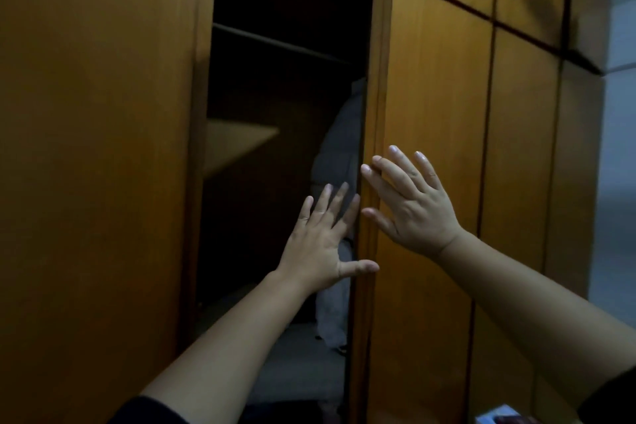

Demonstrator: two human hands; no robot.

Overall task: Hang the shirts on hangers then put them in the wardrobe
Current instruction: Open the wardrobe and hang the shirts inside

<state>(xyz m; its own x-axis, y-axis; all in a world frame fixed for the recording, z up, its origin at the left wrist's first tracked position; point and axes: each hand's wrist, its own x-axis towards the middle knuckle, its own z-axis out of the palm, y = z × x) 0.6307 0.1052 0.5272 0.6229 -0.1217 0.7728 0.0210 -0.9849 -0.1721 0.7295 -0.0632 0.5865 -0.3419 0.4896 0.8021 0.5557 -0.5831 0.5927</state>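
- Nearest the lens: 2 bare forearms rising from the lower edge of the frame, dark sleeve (148, 411) at lower left, another dark sleeve edge at lower right.
- Filling most of the frame: brown wooden wardrobe (440, 86), closed panels across the right half, separated by dark seams.
- Left third of the frame: broad open door (96, 148), wood-grained, angled toward the camera.
- Centre: dark opening between that door and the narrow door edge (378, 79); interior dim, details hard to make out.
- Inside, centre-left: pale shelf (237, 144) catching light; thin dark rail or shelf line higher up, cannot tell which.
- Inside, hard against the right side of the opening: grey shirt (340, 134), hanging upright, partly hidden behind the door edge and the hands; hanger not discernible in the dark.
- Centre-right: right hand (413, 206), fingers straight and spread, flat against the door edge and panel face, gripping nothing.
- Centre, slightly lower: left hand (320, 248), fingers straight and spread in front of the opening, thumb stretched right onto the door edge, holding nothing; contact of the fingertips with the shirt not clear.
- Bottom right corner: small blue-and-white box (499, 416), cut off by the frame.
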